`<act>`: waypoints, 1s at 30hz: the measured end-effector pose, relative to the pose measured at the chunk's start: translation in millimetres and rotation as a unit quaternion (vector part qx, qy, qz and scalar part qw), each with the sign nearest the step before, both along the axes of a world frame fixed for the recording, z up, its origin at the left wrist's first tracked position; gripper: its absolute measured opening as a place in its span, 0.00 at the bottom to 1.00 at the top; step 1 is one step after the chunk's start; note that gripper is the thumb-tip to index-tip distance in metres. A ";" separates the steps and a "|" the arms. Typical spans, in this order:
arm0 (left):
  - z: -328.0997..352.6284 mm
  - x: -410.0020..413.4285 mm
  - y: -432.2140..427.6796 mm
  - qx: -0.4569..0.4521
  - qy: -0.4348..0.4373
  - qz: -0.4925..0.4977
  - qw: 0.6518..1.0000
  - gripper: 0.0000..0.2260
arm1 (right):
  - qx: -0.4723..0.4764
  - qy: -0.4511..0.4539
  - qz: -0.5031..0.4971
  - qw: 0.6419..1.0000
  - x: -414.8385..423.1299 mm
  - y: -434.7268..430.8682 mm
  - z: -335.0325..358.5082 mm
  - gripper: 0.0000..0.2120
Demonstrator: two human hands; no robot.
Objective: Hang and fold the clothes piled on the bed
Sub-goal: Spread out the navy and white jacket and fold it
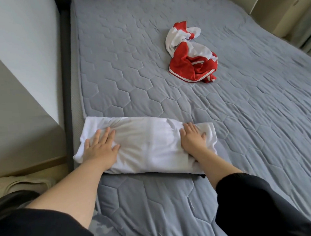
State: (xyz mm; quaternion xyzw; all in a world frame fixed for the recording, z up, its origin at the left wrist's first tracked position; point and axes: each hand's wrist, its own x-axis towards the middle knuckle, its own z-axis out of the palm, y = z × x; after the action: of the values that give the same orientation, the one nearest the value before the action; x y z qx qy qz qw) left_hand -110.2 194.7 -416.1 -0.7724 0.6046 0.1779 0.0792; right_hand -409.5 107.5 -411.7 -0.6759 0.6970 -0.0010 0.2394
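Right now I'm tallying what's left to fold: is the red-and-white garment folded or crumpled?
Crumpled. The red-and-white garment lies bunched and twisted on the bed, apart from the folded white garment.

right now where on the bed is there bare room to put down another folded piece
The widest bare patch is the right half of the gray quilted mattress cover, right of the folded white garment and nearer than the crumpled red and white garment. The strip between those two is also free. The near left edge is crowded.
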 end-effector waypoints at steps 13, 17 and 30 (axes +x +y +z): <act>42.2 19.6 -50.7 -0.200 0.074 0.222 0.951 0.25 | -0.164 -0.085 -0.082 0.979 32.4 -18.3 4.2 0.18; 42.0 47.6 -69.2 -0.210 0.148 0.313 0.915 0.17 | -0.166 -0.095 -0.097 0.977 30.2 -26.3 -0.3 0.15; 21.4 66.2 -70.7 -0.317 0.251 0.498 0.767 0.10 | -0.165 -0.134 -0.255 0.943 32.8 -38.6 0.3 0.17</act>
State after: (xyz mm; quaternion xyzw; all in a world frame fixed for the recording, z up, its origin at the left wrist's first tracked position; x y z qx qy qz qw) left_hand -44.1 124.0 -394.7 -0.8739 0.1555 0.1784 -0.4245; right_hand -376.6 68.8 -411.3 -0.4990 0.7979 -0.2671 0.2073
